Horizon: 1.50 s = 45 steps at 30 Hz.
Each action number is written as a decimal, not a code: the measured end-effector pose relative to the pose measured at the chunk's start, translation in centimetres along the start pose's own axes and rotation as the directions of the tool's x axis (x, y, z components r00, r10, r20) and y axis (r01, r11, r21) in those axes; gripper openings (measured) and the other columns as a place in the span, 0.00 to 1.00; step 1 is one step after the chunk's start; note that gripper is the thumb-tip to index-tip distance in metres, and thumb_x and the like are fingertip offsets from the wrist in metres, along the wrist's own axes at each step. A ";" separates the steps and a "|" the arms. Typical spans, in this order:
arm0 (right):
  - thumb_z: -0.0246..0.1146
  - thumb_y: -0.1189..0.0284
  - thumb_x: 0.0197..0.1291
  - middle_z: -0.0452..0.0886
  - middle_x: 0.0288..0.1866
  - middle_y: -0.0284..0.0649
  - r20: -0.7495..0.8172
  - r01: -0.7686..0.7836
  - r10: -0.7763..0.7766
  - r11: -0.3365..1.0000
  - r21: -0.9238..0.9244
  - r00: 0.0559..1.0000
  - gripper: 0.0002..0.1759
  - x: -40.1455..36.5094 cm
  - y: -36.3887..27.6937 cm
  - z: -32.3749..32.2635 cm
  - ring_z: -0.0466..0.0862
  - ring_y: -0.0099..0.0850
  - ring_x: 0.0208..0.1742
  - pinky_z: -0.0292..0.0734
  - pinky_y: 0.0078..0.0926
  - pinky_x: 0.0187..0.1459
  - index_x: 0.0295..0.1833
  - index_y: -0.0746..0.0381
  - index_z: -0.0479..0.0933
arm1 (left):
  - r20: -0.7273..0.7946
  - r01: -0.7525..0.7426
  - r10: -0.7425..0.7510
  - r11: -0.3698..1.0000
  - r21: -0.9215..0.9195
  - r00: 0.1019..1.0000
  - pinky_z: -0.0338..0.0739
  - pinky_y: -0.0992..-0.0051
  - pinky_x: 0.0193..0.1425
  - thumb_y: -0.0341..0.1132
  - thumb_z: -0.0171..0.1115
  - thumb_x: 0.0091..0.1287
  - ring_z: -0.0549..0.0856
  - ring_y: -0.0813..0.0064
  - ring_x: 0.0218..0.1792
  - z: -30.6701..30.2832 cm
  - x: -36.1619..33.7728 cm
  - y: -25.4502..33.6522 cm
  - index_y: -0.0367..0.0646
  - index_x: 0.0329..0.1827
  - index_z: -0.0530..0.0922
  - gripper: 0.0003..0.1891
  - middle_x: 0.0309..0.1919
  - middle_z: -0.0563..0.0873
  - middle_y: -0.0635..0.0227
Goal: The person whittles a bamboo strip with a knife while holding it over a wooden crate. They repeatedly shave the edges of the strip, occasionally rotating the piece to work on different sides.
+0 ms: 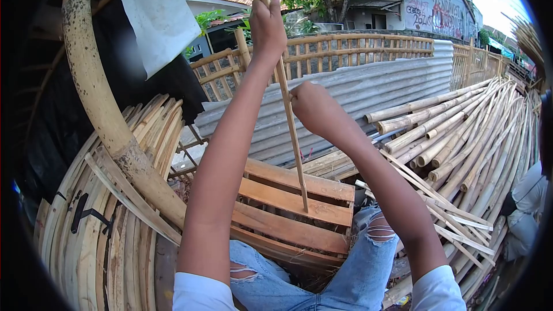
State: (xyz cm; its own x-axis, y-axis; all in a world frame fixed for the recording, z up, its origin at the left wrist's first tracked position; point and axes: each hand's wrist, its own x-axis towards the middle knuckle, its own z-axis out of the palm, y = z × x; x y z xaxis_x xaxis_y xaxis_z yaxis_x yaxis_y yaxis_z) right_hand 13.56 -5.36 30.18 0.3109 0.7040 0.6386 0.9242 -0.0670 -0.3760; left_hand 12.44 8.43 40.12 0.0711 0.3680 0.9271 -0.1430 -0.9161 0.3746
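Note:
A long, thin bamboo strip (294,145) stands at a slight tilt, its lower end on a slatted wooden crate (276,223) in front of me. My left hand (269,29) is raised and wrapped round the upper part of the strip, thumb pointing up. Lower down, my right hand (315,108) is closed in a fist right beside the strip, with its knuckles at the strip's edge. What its fingers hold is hidden from this side.
Split bamboo slats (86,242) are stacked on the left, behind a thick curved bamboo pole (95,75). Many bamboo poles (461,132) lie on the right, near another person (527,207). Corrugated sheeting (357,101) and a bamboo fence (345,46) stand ahead.

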 end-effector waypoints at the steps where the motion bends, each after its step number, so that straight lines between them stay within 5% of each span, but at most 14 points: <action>1: 0.52 0.74 0.59 0.76 0.19 0.53 0.077 -0.054 0.051 0.998 0.037 0.996 0.14 0.1 0.0 -0.4 0.81 0.43 0.23 0.76 0.40 0.34 0.37 0.74 0.79 | 0.028 -0.021 0.022 0.999 -0.040 0.999 0.68 0.60 0.31 0.48 0.49 0.74 0.76 0.59 0.24 0.0 -0.1 0.2 0.34 0.31 0.67 0.22 0.22 0.75 0.54; 2: 0.53 0.73 0.60 0.76 0.18 0.51 0.154 -0.109 0.098 0.992 0.070 0.983 0.14 0.4 0.1 -0.7 0.80 0.42 0.21 0.76 0.39 0.31 0.38 0.73 0.79 | 0.025 -0.024 0.025 0.999 -0.039 0.999 0.68 0.60 0.31 0.48 0.49 0.74 0.76 0.59 0.24 0.3 0.0 0.0 0.34 0.31 0.67 0.22 0.22 0.75 0.54; 4: 0.53 0.72 0.60 0.75 0.16 0.48 -0.003 -0.115 0.116 0.983 0.142 0.993 0.15 2.8 0.7 -1.2 0.79 0.37 0.17 0.73 0.37 0.23 0.38 0.73 0.80 | 0.015 -0.069 0.069 0.997 -0.033 0.998 0.68 0.59 0.31 0.47 0.48 0.74 0.76 0.58 0.25 1.1 0.2 -0.4 0.34 0.33 0.67 0.22 0.24 0.75 0.52; 6: 0.52 0.73 0.60 0.75 0.16 0.48 -0.239 0.085 -0.049 0.986 0.144 0.970 0.15 4.0 -0.4 -3.7 0.78 0.36 0.16 0.74 0.36 0.23 0.39 0.74 0.79 | 0.042 -0.036 0.038 0.998 -0.058 0.998 0.69 0.59 0.32 0.47 0.48 0.74 0.76 0.57 0.26 1.5 -0.1 0.4 0.33 0.33 0.66 0.21 0.25 0.75 0.51; 11: 0.51 0.79 0.56 0.78 0.28 0.65 -0.213 -0.032 0.044 0.998 0.058 0.976 0.12 0.4 -0.6 -0.1 0.80 0.60 0.38 0.73 0.52 0.43 0.36 0.75 0.79 | 0.052 -0.022 0.018 0.997 0.073 0.998 0.72 0.58 0.35 0.45 0.51 0.73 0.79 0.52 0.30 2.7 0.1 0.1 0.33 0.34 0.67 0.20 0.28 0.77 0.49; 14: 0.53 0.81 0.53 0.79 0.30 0.67 -0.073 -0.117 0.123 0.990 0.084 0.990 0.09 -0.7 1.1 1.2 0.81 0.62 0.38 0.76 0.52 0.43 0.29 0.76 0.76 | -0.012 0.010 -0.008 0.990 0.144 1.000 0.73 0.57 0.36 0.44 0.52 0.72 0.80 0.50 0.32 2.9 0.1 0.0 0.32 0.37 0.68 0.18 0.30 0.78 0.48; 16: 0.51 0.76 0.57 0.78 0.31 0.66 -0.037 -0.150 0.152 0.986 0.069 0.988 0.14 1.1 1.6 -0.5 0.80 0.58 0.40 0.74 0.48 0.46 0.36 0.76 0.78 | -0.016 0.007 -0.004 0.982 0.188 1.000 0.74 0.55 0.38 0.44 0.51 0.72 0.81 0.49 0.34 3.4 -0.1 0.3 0.33 0.38 0.68 0.18 0.31 0.79 0.48; 18: 0.50 0.75 0.58 0.77 0.31 0.66 -0.229 -0.048 0.088 0.983 0.176 0.969 0.14 2.7 1.1 -2.8 0.80 0.59 0.39 0.73 0.49 0.45 0.37 0.74 0.78 | -0.017 0.008 -0.004 0.972 0.233 1.000 0.74 0.53 0.40 0.44 0.51 0.72 0.82 0.48 0.36 4.2 -0.4 0.7 0.33 0.40 0.68 0.18 0.32 0.80 0.47; 21: 0.50 0.75 0.58 0.77 0.30 0.66 -0.281 0.002 0.050 0.983 0.181 0.958 0.15 3.1 1.0 -3.8 0.79 0.59 0.39 0.74 0.48 0.45 0.38 0.73 0.79 | 0.008 0.049 -0.053 0.969 0.243 0.999 0.71 0.45 0.47 0.45 0.49 0.72 0.82 0.46 0.42 5.1 -0.4 1.2 0.34 0.41 0.68 0.18 0.37 0.82 0.44; 25: 0.51 0.81 0.55 0.78 0.31 0.66 -0.135 -0.171 0.191 0.974 0.146 0.972 0.09 -3.0 3.0 4.1 0.79 0.64 0.40 0.74 0.53 0.45 0.36 0.76 0.75 | -0.017 0.032 -0.029 0.977 0.213 0.999 0.74 0.52 0.40 0.44 0.49 0.73 0.83 0.49 0.34 4.8 0.2 -0.5 0.33 0.40 0.68 0.18 0.31 0.81 0.47; 33: 0.52 0.81 0.55 0.78 0.30 0.66 -0.118 -0.089 0.108 0.984 0.157 0.987 0.08 -0.5 1.7 0.6 0.79 0.63 0.38 0.75 0.53 0.43 0.34 0.75 0.75 | 0.055 -0.027 0.021 0.995 0.095 0.998 0.72 0.57 0.31 0.44 0.49 0.73 0.81 0.52 0.25 3.9 0.1 -0.1 0.31 0.37 0.68 0.19 0.24 0.80 0.49; 36: 0.51 0.81 0.56 0.78 0.29 0.65 -0.237 -0.046 0.080 0.988 0.146 0.968 0.11 -1.4 1.1 1.4 0.80 0.61 0.37 0.76 0.52 0.41 0.41 0.75 0.76 | 0.049 0.054 -0.057 0.997 0.063 0.997 0.72 0.57 0.39 0.49 0.48 0.72 0.83 0.52 0.33 3.9 -0.5 1.1 0.32 0.41 0.71 0.23 0.27 0.81 0.49; 38: 0.50 0.81 0.58 0.78 0.28 0.64 -0.100 -0.290 0.302 0.950 0.119 0.948 0.15 -5.7 1.2 5.4 0.81 0.60 0.36 0.76 0.52 0.39 0.48 0.76 0.74 | 0.037 0.058 -0.060 0.996 0.066 0.997 0.72 0.57 0.38 0.49 0.48 0.72 0.82 0.54 0.31 3.7 -0.3 0.2 0.31 0.40 0.72 0.23 0.27 0.81 0.50; 45: 0.48 0.81 0.60 0.79 0.31 0.64 0.049 -0.253 0.249 0.961 0.112 0.967 0.21 -5.7 2.0 5.0 0.82 0.59 0.37 0.77 0.52 0.38 0.59 0.76 0.69 | 0.120 0.079 -0.079 0.997 0.004 0.990 0.71 0.57 0.32 0.48 0.48 0.72 0.80 0.57 0.25 2.4 0.3 -0.2 0.32 0.37 0.70 0.22 0.23 0.79 0.52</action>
State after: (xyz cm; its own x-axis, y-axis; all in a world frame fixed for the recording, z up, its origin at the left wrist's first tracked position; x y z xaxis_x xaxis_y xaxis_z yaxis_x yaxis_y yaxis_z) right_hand 12.49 -5.98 22.39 0.5196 0.6991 0.4912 0.7848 -0.1631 -0.5979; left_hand 14.89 8.35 40.29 0.1998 0.4174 0.8865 -0.1328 -0.8848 0.4466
